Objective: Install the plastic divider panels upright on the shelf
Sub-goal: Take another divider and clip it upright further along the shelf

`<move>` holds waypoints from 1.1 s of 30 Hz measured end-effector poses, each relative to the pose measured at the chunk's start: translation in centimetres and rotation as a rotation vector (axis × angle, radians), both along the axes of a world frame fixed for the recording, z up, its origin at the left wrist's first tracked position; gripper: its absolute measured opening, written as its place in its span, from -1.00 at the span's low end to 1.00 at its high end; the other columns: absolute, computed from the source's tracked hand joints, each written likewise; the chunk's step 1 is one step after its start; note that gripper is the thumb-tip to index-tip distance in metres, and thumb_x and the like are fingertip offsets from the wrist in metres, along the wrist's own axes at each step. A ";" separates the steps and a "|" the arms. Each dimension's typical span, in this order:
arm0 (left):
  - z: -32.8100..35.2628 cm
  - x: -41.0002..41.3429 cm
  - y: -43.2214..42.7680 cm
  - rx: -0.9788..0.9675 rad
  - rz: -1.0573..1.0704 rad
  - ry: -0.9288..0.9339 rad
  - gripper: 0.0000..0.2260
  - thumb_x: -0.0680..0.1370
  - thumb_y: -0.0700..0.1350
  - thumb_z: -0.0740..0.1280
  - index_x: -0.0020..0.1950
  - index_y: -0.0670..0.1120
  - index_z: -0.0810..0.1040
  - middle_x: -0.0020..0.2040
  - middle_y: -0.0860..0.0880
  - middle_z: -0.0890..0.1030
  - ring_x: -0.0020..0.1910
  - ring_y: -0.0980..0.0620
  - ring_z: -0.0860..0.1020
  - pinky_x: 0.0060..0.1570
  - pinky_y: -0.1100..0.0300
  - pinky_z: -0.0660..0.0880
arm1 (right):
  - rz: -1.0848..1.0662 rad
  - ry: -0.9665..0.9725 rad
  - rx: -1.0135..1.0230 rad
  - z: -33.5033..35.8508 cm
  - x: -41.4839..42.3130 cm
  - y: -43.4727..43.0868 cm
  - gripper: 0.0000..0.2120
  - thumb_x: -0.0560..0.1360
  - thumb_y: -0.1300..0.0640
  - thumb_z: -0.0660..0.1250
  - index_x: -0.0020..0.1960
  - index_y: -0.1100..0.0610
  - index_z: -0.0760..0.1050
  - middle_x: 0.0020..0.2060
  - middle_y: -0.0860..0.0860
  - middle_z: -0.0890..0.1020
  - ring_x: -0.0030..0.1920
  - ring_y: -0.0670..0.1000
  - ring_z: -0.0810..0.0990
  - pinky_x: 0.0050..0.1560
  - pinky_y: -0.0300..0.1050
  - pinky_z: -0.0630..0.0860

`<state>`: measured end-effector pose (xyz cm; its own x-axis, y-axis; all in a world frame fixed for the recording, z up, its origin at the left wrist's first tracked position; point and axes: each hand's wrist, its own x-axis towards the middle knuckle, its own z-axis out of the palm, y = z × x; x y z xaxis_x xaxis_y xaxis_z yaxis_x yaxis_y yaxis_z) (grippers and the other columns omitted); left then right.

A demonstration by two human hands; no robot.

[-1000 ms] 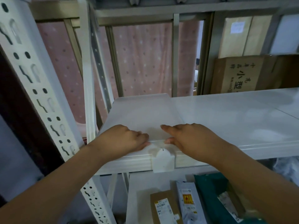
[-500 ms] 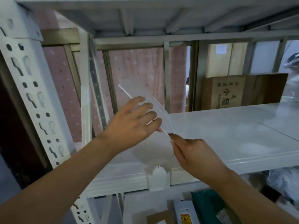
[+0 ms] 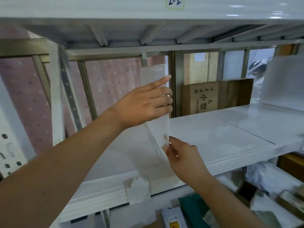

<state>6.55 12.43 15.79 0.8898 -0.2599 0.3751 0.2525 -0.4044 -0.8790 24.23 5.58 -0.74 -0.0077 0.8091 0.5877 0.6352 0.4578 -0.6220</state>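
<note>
Divider panel [image 3: 158, 129] raised from flat to near upright, left hand [image 3: 144, 104] higher, right hand [image 3: 182, 155] pinching its lower edge

Soft, even daylight filters through the pink curtain [image 3: 105, 89] behind my shelf [image 3: 222, 134]. Glare streaks the upper beam [image 3: 246, 12]. Shadows are faint. Everything looks slightly blurred, and straight rails bend near the wide-angle edges.

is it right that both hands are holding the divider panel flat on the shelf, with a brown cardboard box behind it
Not flat. In the head view the left hand and right hand hold the divider panel raised upright on the shelf. The brown cardboard box is indeed behind it.
</note>
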 end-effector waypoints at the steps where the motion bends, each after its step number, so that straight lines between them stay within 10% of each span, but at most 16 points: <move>1: 0.3 0.6 0.0 0.003 -0.015 0.014 -0.76 0.57 -0.48 0.43 0.16 -0.22 0.69 0.05 -0.20 0.69 0.17 -0.18 0.64 0.51 -0.27 0.39 | -0.016 -0.004 -0.010 0.0 0.4 0.0 -0.81 0.67 0.14 0.30 0.24 0.04 0.60 -0.25 -0.16 0.66 -0.12 -0.29 0.62 -0.25 -0.54 0.45; 10: 1.4 7.0 0.8 -0.043 -0.199 0.076 -0.81 0.61 -0.43 0.39 0.16 -0.25 0.69 0.07 -0.23 0.70 0.12 -0.21 0.66 0.49 -0.26 0.42 | -0.161 0.100 -0.074 0.2 6.6 -1.3 -0.82 0.66 0.02 0.30 0.19 0.04 0.59 -0.12 -0.05 0.73 -0.22 -0.10 0.69 -0.25 -0.24 0.64; 14: 1.5 11.1 0.6 -0.049 -0.326 0.055 -0.87 0.65 -0.41 0.40 0.12 -0.26 0.71 0.02 -0.21 0.72 0.07 -0.18 0.70 0.40 -0.24 0.52 | -0.193 0.233 -0.112 -0.4 9.6 -1.8 -0.79 0.66 0.00 0.31 0.28 -0.06 0.56 0.01 -0.04 0.74 -0.02 0.02 0.73 0.05 0.01 0.70; 21: 1.2 18.6 0.6 -0.109 -0.388 0.014 -0.85 0.63 -0.43 0.40 0.13 -0.27 0.71 0.04 -0.22 0.71 0.13 -0.19 0.69 0.36 -0.24 0.55 | -0.241 0.209 -0.053 -0.4 16.2 -2.5 -0.78 0.66 0.05 0.34 0.28 -0.07 0.62 -0.20 -0.59 0.59 -0.19 -0.29 0.66 -0.26 -0.50 0.49; 29: 0.8 29.5 0.0 -0.120 -0.361 0.027 -0.85 0.66 -0.40 0.39 0.13 -0.24 0.72 0.05 -0.19 0.71 0.15 -0.17 0.68 0.40 -0.21 0.53 | -0.230 0.247 -0.056 -0.5 27.1 -3.2 -0.93 0.62 0.00 0.38 0.02 -0.11 0.65 -0.27 -0.21 0.68 -0.34 -0.22 0.54 -0.35 -0.44 0.40; 33: 0.6 34.3 -0.2 -0.146 -0.332 0.017 -0.85 0.64 -0.41 0.42 0.13 -0.23 0.72 0.06 -0.18 0.71 0.18 -0.17 0.67 0.39 -0.21 0.53 | -0.174 0.246 -0.072 -0.3 32.4 -3.1 -0.70 0.61 0.01 0.40 -0.28 -0.18 0.50 -0.43 -0.14 0.53 -0.42 -0.17 0.40 -0.35 -0.37 0.32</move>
